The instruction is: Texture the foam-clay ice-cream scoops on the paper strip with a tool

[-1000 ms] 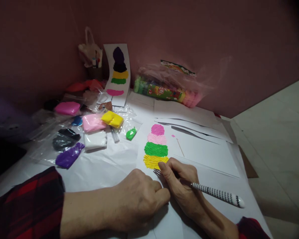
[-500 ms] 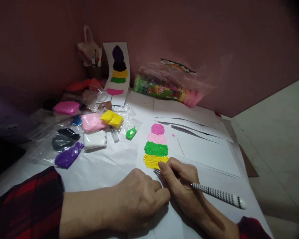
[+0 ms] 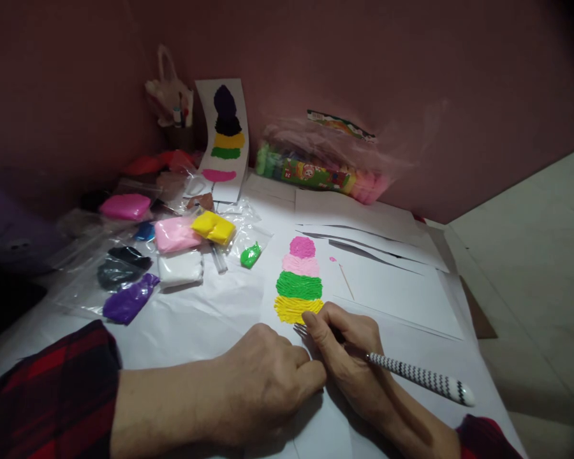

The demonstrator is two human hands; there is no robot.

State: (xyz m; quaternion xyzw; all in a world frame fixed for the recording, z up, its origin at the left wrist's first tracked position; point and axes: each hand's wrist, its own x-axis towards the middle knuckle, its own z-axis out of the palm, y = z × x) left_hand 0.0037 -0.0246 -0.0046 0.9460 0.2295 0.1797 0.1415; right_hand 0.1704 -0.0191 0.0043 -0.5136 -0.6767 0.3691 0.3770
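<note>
My right hand (image 3: 349, 350) is closed round a fork (image 3: 416, 377) with a black-and-white zigzag handle. The fork's tines point left, at the lower edge of the yellow clay band (image 3: 294, 310). Above that band, on white paper, lie a green band (image 3: 299, 285), a light pink band (image 3: 300, 264) and a darker pink round piece (image 3: 302, 247), all with ridged surfaces. My left hand (image 3: 272, 382) rests on the paper just left of my right hand, fingers curled; whatever is under them is hidden.
Bagged clay lies at the left, including a purple pack (image 3: 131, 299), a white pack (image 3: 180, 268) and a yellow pack (image 3: 213, 227). A sheet with coloured bands (image 3: 227, 140) leans at the back beside a plastic bag (image 3: 320, 175). A thin stick (image 3: 347, 282) lies right of the clay.
The view has shifted very slightly. Both hands and the fork hold nearly the same place against the clay bands.
</note>
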